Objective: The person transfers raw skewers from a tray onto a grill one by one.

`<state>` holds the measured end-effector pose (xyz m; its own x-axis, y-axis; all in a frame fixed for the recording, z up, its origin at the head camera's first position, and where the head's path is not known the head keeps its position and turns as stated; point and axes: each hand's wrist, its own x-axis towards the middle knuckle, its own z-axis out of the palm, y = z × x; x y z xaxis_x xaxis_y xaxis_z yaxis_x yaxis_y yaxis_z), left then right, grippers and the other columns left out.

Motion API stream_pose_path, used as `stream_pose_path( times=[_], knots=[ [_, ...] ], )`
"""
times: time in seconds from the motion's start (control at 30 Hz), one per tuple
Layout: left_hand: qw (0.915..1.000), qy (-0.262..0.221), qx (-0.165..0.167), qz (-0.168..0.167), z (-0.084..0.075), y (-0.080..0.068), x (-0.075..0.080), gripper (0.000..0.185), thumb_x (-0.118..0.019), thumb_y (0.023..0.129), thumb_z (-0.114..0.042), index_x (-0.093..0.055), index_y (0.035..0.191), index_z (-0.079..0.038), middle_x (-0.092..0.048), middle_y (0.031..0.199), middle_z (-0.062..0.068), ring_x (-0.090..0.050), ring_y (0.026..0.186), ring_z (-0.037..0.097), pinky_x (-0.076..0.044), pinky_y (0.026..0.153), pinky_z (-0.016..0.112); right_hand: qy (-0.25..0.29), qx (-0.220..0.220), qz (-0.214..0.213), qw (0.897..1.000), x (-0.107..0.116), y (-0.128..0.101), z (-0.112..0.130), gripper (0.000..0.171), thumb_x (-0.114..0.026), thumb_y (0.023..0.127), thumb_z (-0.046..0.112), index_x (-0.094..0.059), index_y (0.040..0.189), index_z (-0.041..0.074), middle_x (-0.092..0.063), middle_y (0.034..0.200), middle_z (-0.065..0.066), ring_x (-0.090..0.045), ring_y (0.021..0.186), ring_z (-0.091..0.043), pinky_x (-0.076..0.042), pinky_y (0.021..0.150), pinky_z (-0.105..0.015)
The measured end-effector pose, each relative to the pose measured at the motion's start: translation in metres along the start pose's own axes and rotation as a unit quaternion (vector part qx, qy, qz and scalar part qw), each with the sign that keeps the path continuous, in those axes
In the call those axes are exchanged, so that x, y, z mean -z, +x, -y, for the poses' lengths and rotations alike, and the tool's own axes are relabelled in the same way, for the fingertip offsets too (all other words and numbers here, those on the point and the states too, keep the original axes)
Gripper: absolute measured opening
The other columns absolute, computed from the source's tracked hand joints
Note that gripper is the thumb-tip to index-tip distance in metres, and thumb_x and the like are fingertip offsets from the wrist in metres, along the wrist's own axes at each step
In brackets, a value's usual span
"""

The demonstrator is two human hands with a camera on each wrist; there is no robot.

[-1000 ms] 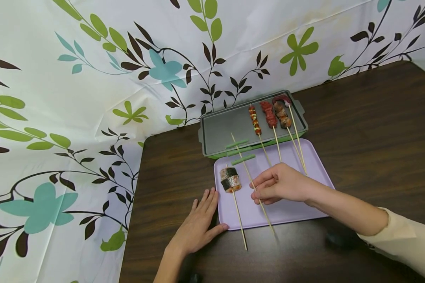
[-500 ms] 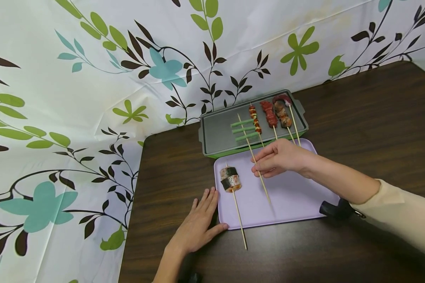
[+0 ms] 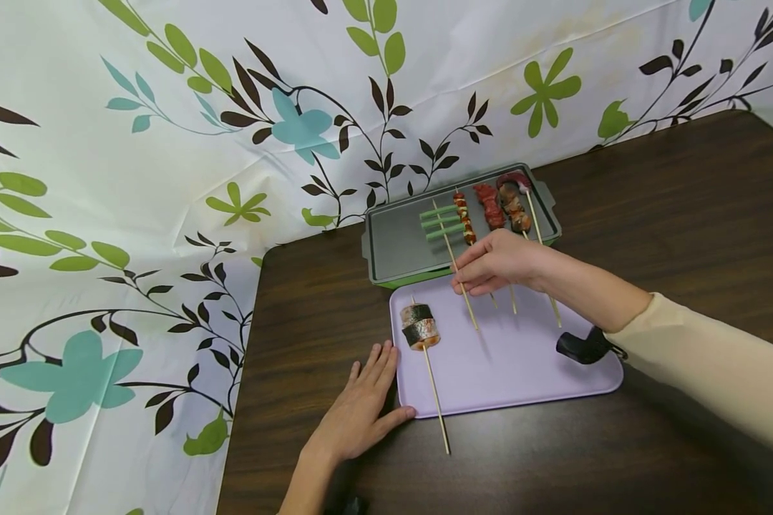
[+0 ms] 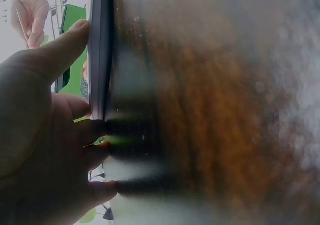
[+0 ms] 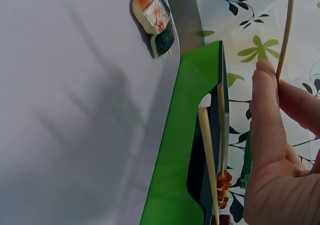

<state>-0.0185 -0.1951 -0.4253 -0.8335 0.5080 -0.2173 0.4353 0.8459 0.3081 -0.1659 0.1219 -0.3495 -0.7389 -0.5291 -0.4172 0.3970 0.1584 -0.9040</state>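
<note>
My right hand [image 3: 496,263] pinches the wooden stick [image 5: 286,35] of a skewer threaded crosswise with green stalks [image 3: 441,223]. Those stalks overlap the dark grill plate [image 3: 393,250], left of a thin red-and-yellow skewer [image 3: 463,214]. The stick's lower end stands over the lilac tray [image 3: 509,386]. Fingers straight, my left hand [image 3: 354,408] lies at the tray's left edge, its thumb at the front corner. In the left wrist view, its thumb and fingertips are right at the tray rim [image 4: 100,45]. A fish skewer [image 3: 420,327] with silvery-black skin lies on the tray's left side.
A red meat skewer [image 3: 489,206], a browned one [image 3: 513,207] and a dark red curled one [image 3: 515,178] lie on the grill's right part, sticks projecting over the tray. A black strap end [image 3: 582,347] hangs from my right wrist. A patterned cloth [image 3: 335,86] stands behind the table [image 3: 670,236].
My right hand has moved forward, carrying the green-stalk skewer from over the tray to the grill plate, and has shifted slightly left lately. My left hand has stayed put.
</note>
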Motion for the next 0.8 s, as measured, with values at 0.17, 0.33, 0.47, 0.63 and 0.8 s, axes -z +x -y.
stream_pose_path(
  times=[0.17,0.33,0.47,0.63,0.8],
  knots=[
    [1.0000,-0.001,0.000,0.001,0.000,0.001,-0.001,0.090,-0.046,0.095,-0.064,-0.008,0.158,-0.013,-0.002,0.164,0.006,0.000,0.150,0.021,-0.012,0.115,0.057,0.010,-0.008,0.001,1.000,0.003,0.006,0.002,0.045,-0.063,0.093,0.001,-0.049,0.132,-0.016,-0.074,0.094,-0.014,-0.072,0.082,-0.016,-0.057,0.076,-0.029],
    [1.0000,-0.001,0.000,0.001,0.000,0.000,-0.003,0.090,-0.046,0.095,-0.064,-0.008,0.158,-0.012,-0.002,0.164,0.006,0.000,0.150,0.022,-0.012,0.115,0.057,0.017,-0.014,0.006,1.000,0.004,0.012,0.002,0.047,-0.064,0.093,0.002,-0.048,0.134,-0.016,-0.074,0.092,-0.012,-0.072,0.081,-0.016,-0.057,0.075,-0.029],
    [1.0000,-0.003,0.003,0.003,0.000,-0.001,-0.003,0.090,-0.046,0.095,-0.064,-0.008,0.159,-0.013,-0.002,0.164,0.005,0.000,0.150,0.021,-0.012,0.115,0.057,0.016,-0.023,0.006,1.000,0.004,0.017,0.002,0.046,-0.065,0.093,0.002,-0.049,0.134,-0.014,-0.074,0.094,-0.013,-0.072,0.081,-0.017,-0.057,0.076,-0.029],
    [1.0000,-0.003,0.004,0.003,-0.001,-0.001,-0.002,0.090,-0.047,0.095,-0.063,-0.009,0.159,-0.013,-0.003,0.164,0.005,0.000,0.150,0.021,-0.012,0.115,0.057,0.014,-0.025,0.007,1.000,0.003,0.021,0.002,0.045,-0.064,0.094,0.003,-0.050,0.133,-0.014,-0.074,0.095,-0.014,-0.072,0.081,-0.017,-0.057,0.075,-0.029],
    [1.0000,-0.001,0.003,0.002,-0.002,-0.001,-0.001,0.090,-0.047,0.095,-0.063,-0.008,0.159,-0.013,-0.003,0.164,0.006,0.000,0.150,0.021,-0.012,0.115,0.057,0.017,-0.020,0.006,1.000,0.003,0.021,0.002,0.045,-0.063,0.095,0.003,-0.049,0.134,-0.014,-0.074,0.095,-0.014,-0.072,0.081,-0.016,-0.057,0.074,-0.028]
  ],
)
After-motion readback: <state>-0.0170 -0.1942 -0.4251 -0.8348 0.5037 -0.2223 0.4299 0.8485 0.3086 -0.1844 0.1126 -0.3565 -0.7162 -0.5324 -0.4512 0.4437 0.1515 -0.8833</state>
